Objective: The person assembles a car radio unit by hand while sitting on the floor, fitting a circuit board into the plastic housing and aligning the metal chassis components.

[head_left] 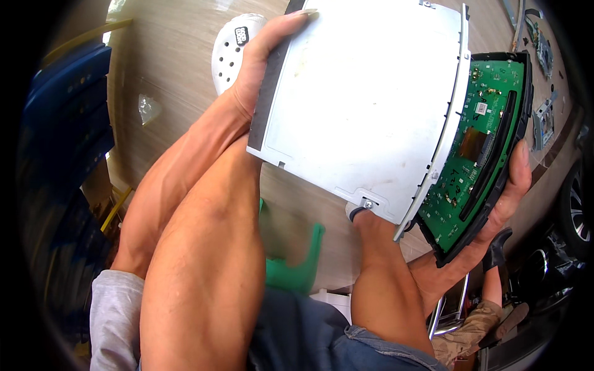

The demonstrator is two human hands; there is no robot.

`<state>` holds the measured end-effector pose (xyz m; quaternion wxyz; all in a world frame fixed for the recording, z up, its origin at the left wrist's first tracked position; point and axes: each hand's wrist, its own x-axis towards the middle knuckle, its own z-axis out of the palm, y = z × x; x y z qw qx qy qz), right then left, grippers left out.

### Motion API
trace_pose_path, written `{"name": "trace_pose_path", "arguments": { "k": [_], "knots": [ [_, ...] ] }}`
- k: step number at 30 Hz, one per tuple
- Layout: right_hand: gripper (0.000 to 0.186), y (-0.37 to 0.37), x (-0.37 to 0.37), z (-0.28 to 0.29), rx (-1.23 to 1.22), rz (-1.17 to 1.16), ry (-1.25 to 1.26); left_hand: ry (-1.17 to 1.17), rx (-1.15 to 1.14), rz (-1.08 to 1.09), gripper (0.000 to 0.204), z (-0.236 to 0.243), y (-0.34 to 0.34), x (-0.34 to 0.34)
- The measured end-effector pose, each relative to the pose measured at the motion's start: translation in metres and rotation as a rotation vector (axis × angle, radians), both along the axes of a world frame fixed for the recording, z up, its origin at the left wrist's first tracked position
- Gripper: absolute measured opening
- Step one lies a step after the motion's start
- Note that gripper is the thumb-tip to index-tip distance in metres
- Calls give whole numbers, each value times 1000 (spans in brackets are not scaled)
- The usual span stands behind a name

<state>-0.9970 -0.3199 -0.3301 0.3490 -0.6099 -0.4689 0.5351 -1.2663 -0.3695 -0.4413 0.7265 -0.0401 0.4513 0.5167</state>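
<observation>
A flat white metal casing [362, 105] with a dark strip on its left side is held above my knees. My left hand [263, 55] grips its upper left edge, thumb on the top face; the other fingers are hidden beneath. At the casing's right side is a green circuit board [455, 176] in a curved black frame, tilted beside the casing's rim. My right hand [510, 185] is closed round the frame's outer edge, with part of it hidden behind. Whether board and casing are joined cannot be seen.
A white clog [229, 59] is on the floor at the upper left. Blue stacked objects [68, 105] stand at far left. Green plastic furniture [297, 266] is below the casing. Loose metal parts [544, 120] lie at right, near a wheel [576, 204] and another person's leg [492, 287].
</observation>
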Motion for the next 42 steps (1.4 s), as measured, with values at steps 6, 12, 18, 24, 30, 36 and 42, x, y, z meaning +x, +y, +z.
{"name": "trace_pose_path", "arguments": {
  "k": [6, 12, 18, 24, 30, 36, 42],
  "knots": [
    [75, 0, -1, 2, 8, 6, -10, 88, 2, -30, 70, 0, -3, -4],
    [74, 0, 5, 3, 19, 3, -39, 219, -326, -212, 72, 63, 23, 13],
    [74, -3, 0, 3, 12, 15, -33, 91, -286, -135, 104, 1, 1, -9],
    [74, -2, 4, 4, 16, 7, -48, 216, -239, -163, 105, 40, 7, 7],
    [73, -1, 1, 3, 11, 14, -41, 158, -369, -142, 107, -5, -1, -11],
    [73, -1, 1, 3, 19, 14, -42, 117, -280, -170, 107, -5, 2, -12],
    [73, 7, 2, 2, 38, 4, -48, 391, -263, -262, 104, 34, 11, 6]
  ]
}}
